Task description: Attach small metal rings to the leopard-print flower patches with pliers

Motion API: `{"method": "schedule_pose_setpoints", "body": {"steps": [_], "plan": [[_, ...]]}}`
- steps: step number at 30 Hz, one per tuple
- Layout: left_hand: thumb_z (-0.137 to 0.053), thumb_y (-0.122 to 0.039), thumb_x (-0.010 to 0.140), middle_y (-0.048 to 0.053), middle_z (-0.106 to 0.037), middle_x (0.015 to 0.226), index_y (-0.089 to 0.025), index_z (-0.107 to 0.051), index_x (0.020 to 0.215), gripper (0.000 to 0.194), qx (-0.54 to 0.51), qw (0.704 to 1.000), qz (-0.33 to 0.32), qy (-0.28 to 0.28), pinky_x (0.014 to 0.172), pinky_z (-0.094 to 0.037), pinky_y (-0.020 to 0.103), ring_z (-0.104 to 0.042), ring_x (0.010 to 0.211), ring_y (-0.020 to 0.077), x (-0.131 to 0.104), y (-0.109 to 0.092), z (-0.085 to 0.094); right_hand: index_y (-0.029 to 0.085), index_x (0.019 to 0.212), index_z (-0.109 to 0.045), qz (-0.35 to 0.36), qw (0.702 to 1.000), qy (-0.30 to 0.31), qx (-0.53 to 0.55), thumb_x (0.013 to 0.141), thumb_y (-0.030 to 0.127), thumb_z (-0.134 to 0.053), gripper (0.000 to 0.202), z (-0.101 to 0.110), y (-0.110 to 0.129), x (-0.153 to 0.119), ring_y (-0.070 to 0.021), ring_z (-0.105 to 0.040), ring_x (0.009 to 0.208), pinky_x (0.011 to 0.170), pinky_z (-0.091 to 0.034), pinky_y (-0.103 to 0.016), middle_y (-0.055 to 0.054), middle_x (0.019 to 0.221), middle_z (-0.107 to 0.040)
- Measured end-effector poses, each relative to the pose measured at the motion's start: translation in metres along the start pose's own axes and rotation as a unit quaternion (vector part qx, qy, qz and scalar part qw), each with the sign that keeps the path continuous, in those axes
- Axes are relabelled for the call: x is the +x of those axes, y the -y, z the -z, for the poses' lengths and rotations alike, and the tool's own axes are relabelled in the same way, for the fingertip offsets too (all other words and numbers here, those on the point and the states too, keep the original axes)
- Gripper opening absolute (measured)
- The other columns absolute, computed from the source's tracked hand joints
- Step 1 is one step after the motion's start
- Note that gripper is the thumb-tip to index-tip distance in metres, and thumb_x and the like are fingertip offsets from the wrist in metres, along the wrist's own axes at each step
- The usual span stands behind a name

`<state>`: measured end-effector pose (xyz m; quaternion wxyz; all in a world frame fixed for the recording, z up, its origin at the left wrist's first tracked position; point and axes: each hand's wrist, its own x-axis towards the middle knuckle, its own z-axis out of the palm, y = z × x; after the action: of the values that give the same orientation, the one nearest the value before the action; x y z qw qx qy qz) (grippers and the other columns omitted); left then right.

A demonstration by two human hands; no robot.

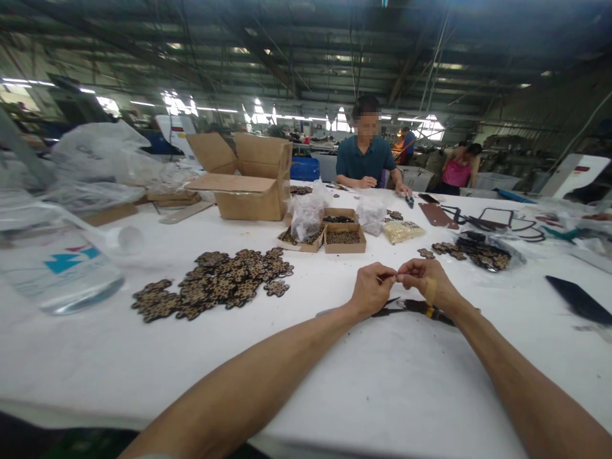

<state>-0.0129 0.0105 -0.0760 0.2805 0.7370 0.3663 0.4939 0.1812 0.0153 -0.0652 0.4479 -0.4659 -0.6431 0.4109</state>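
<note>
Over the white table, my left hand and my right hand meet fingertip to fingertip. Both are closed in a pinch around something tiny and pale, too small to name. A yellowish strip, like a plaster or tape, is on the back of my right hand. Beneath the hands lie dark tools with a yellow part, partly covered. To the left is a heap of leopard-print flower-shaped patches. Just beyond the hands stands a small cardboard box full of little brownish pieces, with a bag of yellowish bits beside it.
A large open carton stands behind the heap. At left is a big clear water jug. Another bag of patches and a dark flat phone-like slab lie at right. A co-worker sits across the table.
</note>
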Motion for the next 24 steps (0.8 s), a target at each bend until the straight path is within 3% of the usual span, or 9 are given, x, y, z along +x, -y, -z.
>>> {"method": "schedule_pose_setpoints", "body": {"steps": [6,10,13,15,19,21,24], "plan": [[-0.065,-0.021,0.082,0.004,-0.072,0.079,-0.016,-0.075,0.084,0.012,-0.016,1.0,0.01,-0.002,0.065,-0.047,0.024,-0.061,0.068,0.013,0.0,-0.001,0.001,0.013,0.084,-0.07,-0.026,0.999,-0.007,0.044,0.067,0.04,-0.085,0.035,-0.009,-0.001,-0.001,-0.0156,-0.06,0.056,0.056,-0.047,-0.028,-0.005,0.064,-0.07],[-0.066,-0.021,0.078,0.003,-0.07,0.073,-0.014,-0.072,0.08,0.009,-0.033,0.998,0.046,-0.011,0.061,-0.045,0.023,-0.058,0.063,0.011,0.002,0.006,-0.001,0.013,0.089,-0.069,-0.026,0.999,0.009,0.029,0.072,0.046,-0.08,0.038,-0.002,0.007,-0.003,-0.0175,-0.063,0.062,0.063,-0.052,-0.033,-0.008,0.075,-0.073],[-0.067,-0.021,0.076,0.002,-0.068,0.07,-0.014,-0.07,0.081,0.009,-0.073,0.991,0.108,-0.017,0.059,-0.045,0.022,-0.058,0.059,0.0104,0.004,0.012,0.0,0.015,0.098,-0.071,0.011,0.994,0.079,-0.08,0.074,0.048,-0.079,0.042,0.007,0.022,-0.011,-0.0211,-0.065,0.076,0.072,-0.053,-0.036,-0.009,0.091,-0.074],[-0.066,-0.022,0.076,0.002,-0.067,0.067,-0.013,-0.068,0.082,0.011,-0.088,0.986,0.141,-0.023,0.057,-0.047,0.022,-0.06,0.057,0.011,0.008,0.015,0.004,0.019,0.108,-0.07,0.051,0.973,0.143,-0.175,0.071,0.047,-0.082,0.048,0.005,0.031,-0.02,-0.0244,-0.065,0.088,0.08,-0.053,-0.039,-0.009,0.103,-0.073],[-0.061,-0.021,0.078,0.002,-0.066,0.065,-0.013,-0.065,0.081,0.009,-0.05,0.987,0.146,-0.05,0.057,-0.049,0.023,-0.063,0.057,0.0123,0.018,0.013,0.022,0.022,0.122,-0.064,0.154,0.926,0.219,-0.265,0.07,0.041,-0.083,0.059,-0.025,0.039,-0.033,-0.0282,-0.06,0.105,0.093,-0.048,-0.043,-0.01,0.119,-0.064],[-0.059,-0.02,0.078,0.002,-0.066,0.066,-0.014,-0.063,0.08,0.007,-0.014,0.987,0.146,-0.062,0.058,-0.049,0.022,-0.063,0.059,0.0123,0.023,0.009,0.034,0.021,0.118,-0.065,0.198,0.91,0.243,-0.272,0.079,0.032,-0.076,0.042,-0.044,0.04,-0.036,-0.0268,-0.057,0.107,0.093,-0.047,-0.041,-0.01,0.118,-0.062],[-0.057,-0.018,0.08,0.003,-0.068,0.071,-0.015,-0.062,0.079,0.006,0.05,0.984,0.156,-0.066,0.061,-0.048,0.022,-0.064,0.065,0.013,0.027,0.003,0.047,0.021,0.111,-0.064,0.227,0.896,0.23,-0.303,0.085,0.02,-0.064,0.026,-0.059,0.044,-0.039,-0.0249,-0.054,0.104,0.091,-0.046,-0.04,-0.009,0.111,-0.06]]}}
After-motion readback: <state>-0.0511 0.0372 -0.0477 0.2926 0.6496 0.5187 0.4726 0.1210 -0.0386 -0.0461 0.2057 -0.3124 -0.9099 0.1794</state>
